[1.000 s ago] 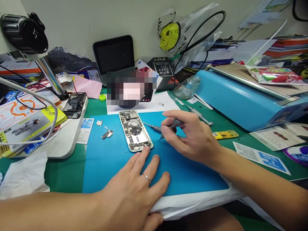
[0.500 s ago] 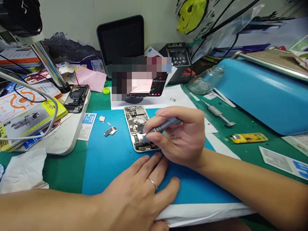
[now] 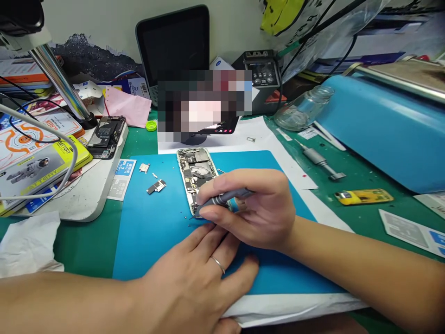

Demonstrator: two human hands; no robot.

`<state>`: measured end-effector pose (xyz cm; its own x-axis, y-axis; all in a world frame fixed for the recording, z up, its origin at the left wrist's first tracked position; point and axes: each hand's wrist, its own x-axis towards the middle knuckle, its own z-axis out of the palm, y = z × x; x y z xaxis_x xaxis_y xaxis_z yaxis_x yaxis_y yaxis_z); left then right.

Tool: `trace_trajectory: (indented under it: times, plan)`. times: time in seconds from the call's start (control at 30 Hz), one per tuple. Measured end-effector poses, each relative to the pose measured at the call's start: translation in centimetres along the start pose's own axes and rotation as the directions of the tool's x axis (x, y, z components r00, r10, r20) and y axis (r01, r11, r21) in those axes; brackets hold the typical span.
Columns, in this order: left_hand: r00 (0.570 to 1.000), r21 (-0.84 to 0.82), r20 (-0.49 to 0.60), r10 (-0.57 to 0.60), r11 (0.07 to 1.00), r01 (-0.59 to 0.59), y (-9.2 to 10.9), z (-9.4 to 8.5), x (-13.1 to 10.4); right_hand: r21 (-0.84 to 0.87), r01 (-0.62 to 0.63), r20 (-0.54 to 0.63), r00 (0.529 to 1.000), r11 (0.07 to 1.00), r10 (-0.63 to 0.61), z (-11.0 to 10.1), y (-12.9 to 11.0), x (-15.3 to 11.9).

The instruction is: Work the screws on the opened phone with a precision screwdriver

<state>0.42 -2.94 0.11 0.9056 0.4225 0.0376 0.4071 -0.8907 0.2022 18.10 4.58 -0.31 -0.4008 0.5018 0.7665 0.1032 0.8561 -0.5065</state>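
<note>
An opened phone (image 3: 200,170) lies on the blue mat (image 3: 149,232), its inner parts exposed. My right hand (image 3: 260,208) pinches a grey screwdriver (image 3: 222,198), whose tip points down at the phone's lower left corner, close to several tiny screws (image 3: 185,217). Whether the tip touches one cannot be made out. My left hand (image 3: 205,273) rests palm down just below the phone, fingers stretched out, a ring on one finger, holding nothing; its fingertips are partly behind my right hand. Small metal phone parts (image 3: 157,186) and a little metal plate (image 3: 144,168) lie left of the phone.
At the left, a second opened phone (image 3: 104,134) and battery boxes (image 3: 45,164) lie on a white base (image 3: 86,204). A glass jar (image 3: 302,109), another grey tool (image 3: 318,158) and a yellow piece (image 3: 365,196) lie right. A blurred-out screen (image 3: 205,106) stands behind.
My right hand has brought the screwdriver down and left, from over the phone's lower part to its corner by the screws. My left hand stays nearly still; the view has shifted slightly.
</note>
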Motion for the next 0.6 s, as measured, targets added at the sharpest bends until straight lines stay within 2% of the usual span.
trace_trajectory:
  times: [0.17,0.43,0.6]
  plan:
    - [1.000,0.001,0.010,0.005,1.000,-0.005,0.0,0.1,0.1,-0.024,0.002,-0.050,0.999,1.000,-0.003,0.4,0.8,-0.2]
    - [1.000,0.021,-0.017,0.006,1.000,-0.006,-0.1,0.2,0.2,-0.022,-0.023,0.008,1.000,0.999,0.023,0.7,1.2,-0.1]
    - [0.999,0.018,-0.033,0.009,1.000,-0.008,0.0,0.1,0.0,-0.007,-0.027,-0.061,0.998,1.000,0.026,0.8,1.4,-0.4]
